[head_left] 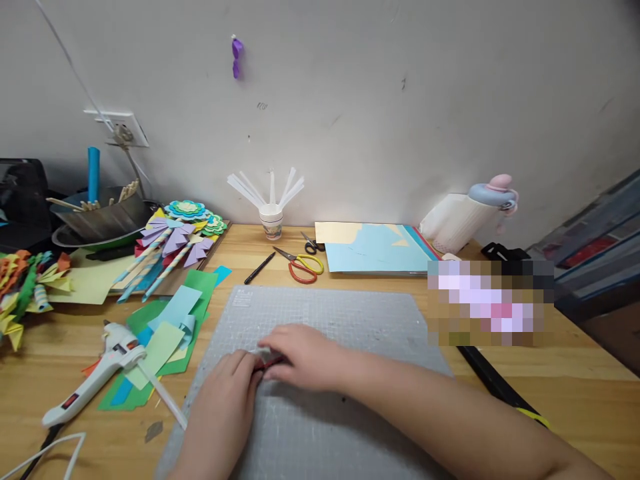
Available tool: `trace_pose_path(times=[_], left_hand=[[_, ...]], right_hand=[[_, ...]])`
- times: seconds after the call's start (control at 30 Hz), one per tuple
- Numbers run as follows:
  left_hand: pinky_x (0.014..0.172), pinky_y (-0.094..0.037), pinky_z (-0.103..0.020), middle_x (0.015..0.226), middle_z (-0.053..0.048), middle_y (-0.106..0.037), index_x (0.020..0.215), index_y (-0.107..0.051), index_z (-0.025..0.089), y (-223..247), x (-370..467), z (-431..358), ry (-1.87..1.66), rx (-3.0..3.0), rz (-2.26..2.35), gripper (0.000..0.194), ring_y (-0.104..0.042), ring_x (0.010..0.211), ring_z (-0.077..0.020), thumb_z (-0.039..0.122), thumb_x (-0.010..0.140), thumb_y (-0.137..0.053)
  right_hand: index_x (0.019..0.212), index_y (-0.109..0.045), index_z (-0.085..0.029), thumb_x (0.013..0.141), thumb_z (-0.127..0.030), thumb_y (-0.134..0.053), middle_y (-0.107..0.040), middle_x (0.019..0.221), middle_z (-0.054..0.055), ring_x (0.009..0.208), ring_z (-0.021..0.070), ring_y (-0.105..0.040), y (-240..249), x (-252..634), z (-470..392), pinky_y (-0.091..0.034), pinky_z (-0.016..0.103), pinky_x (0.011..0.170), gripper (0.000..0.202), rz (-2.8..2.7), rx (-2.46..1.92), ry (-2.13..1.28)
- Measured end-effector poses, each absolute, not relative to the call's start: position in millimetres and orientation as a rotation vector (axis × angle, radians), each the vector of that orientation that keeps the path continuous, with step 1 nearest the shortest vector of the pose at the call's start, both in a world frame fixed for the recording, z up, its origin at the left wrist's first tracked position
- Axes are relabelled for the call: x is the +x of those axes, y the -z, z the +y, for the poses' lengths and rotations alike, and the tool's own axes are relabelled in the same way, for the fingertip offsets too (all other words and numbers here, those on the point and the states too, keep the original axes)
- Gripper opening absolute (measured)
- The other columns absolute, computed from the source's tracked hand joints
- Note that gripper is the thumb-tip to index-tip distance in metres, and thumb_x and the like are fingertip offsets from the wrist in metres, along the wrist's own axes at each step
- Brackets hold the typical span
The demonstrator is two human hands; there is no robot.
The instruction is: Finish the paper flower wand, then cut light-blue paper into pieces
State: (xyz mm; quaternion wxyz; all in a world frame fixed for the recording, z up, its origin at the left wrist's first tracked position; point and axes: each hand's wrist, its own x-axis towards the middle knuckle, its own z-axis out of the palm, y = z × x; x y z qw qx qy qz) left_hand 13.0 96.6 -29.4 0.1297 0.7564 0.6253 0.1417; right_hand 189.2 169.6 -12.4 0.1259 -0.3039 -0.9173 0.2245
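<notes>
Over the grey cutting mat [370,313], my left hand [227,390] and my right hand [303,357] meet with fingertips almost touching. Between them is a thin red piece [273,363], pinched at its two ends; my fingers cover most of it, and its material cannot be made out. Both hands are closed, with their backs toward me. Beyond the mat lie red-and-yellow-handled scissors [303,267], a black pen [260,268] and small black scissors [313,245].
Left of the mat lie a white glue gun [100,373] and green and blue paper scraps [195,320]. Paper flowers [173,233] are behind them. A paper cup [271,221] holds white sticks by the wall. Coloured sheets [370,257] and a bottle [465,217] stand back right.
</notes>
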Motion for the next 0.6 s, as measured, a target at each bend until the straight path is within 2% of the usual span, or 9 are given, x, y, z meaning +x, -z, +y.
trace_pose_path(times=[0.03, 0.1, 0.2, 0.3, 0.4, 0.53, 0.6], left_hand=[[0.079, -0.046, -0.039, 0.093, -0.006, -0.063, 0.091, -0.060, 0.022, 31, 14, 95, -0.465, 2.215, 1.800, 0.026, -0.059, 0.087, -0.0232, 0.028, 0.094, -0.035], [0.085, -0.045, -0.040, 0.103, -0.008, -0.063, 0.103, -0.058, 0.022, 36, 11, 91, -0.607, 2.267, 1.813, 0.024, -0.058, 0.097, -0.0238, 0.031, 0.093, -0.038], [0.092, -0.043, -0.042, 0.115, -0.009, -0.060, 0.114, -0.055, 0.022, 42, -5, 80, -0.721, 2.345, 1.914, 0.031, -0.055, 0.107, -0.0259, 0.037, 0.089, -0.046], [0.086, -0.043, -0.041, 0.105, -0.005, -0.065, 0.096, -0.063, 0.026, 46, -27, 65, -0.587, 2.381, 1.984, 0.023, -0.060, 0.098, -0.0259, 0.040, 0.086, -0.049], [0.082, -0.042, -0.042, 0.094, -0.003, -0.067, 0.083, -0.064, 0.027, 44, -42, 54, -0.431, 2.350, 2.093, 0.023, -0.061, 0.090, -0.0260, 0.040, 0.086, -0.046], [0.081, -0.040, -0.042, 0.085, -0.004, -0.066, 0.079, -0.063, 0.026, 36, -48, 47, -0.362, 2.257, 2.151, 0.027, -0.060, 0.087, -0.0259, 0.040, 0.086, -0.041], [0.080, -0.041, -0.041, 0.085, -0.003, -0.067, 0.080, -0.064, 0.026, 35, -50, 44, -0.372, 2.238, 2.121, 0.027, -0.060, 0.087, -0.0255, 0.042, 0.085, -0.042]], right_hand=[[0.109, -0.063, -0.020, 0.089, -0.035, -0.057, -0.067, 0.098, 0.005, 0.093, 0.0174, -0.058, 18, 190, 160, -0.041, 0.026, 0.078, 0.026, -2.697, -0.851, -0.610], [0.105, -0.064, -0.019, 0.094, -0.025, -0.047, -0.067, 0.095, 0.006, 0.091, 0.0176, -0.058, 27, 193, 152, -0.040, 0.027, 0.078, 0.021, -2.713, -0.910, -0.547], [0.103, -0.064, -0.020, 0.097, -0.026, -0.040, -0.067, 0.095, 0.005, 0.092, 0.0167, -0.059, 31, 202, 167, -0.041, 0.027, 0.077, 0.025, -2.653, -1.121, -0.501], [0.105, -0.063, -0.017, 0.098, -0.026, -0.038, -0.066, 0.099, 0.009, 0.093, 0.0191, -0.061, 26, 210, 199, -0.043, 0.030, 0.076, 0.028, -2.550, -1.376, -0.436], [0.105, -0.062, -0.014, 0.098, -0.028, -0.039, -0.065, 0.103, 0.011, 0.094, 0.0216, -0.062, 22, 210, 229, -0.048, 0.036, 0.079, 0.028, -2.452, -1.623, -0.372], [0.113, -0.059, -0.016, 0.093, -0.036, -0.054, -0.062, 0.112, 0.008, 0.096, 0.0198, -0.061, 20, 200, 257, -0.051, 0.042, 0.084, 0.029, -2.379, -1.798, -0.330], [0.116, -0.057, -0.016, 0.093, -0.036, -0.052, -0.061, 0.115, 0.008, 0.099, 0.0210, -0.061, 19, 196, 262, -0.051, 0.042, 0.084, 0.031, -2.359, -1.824, -0.318]])
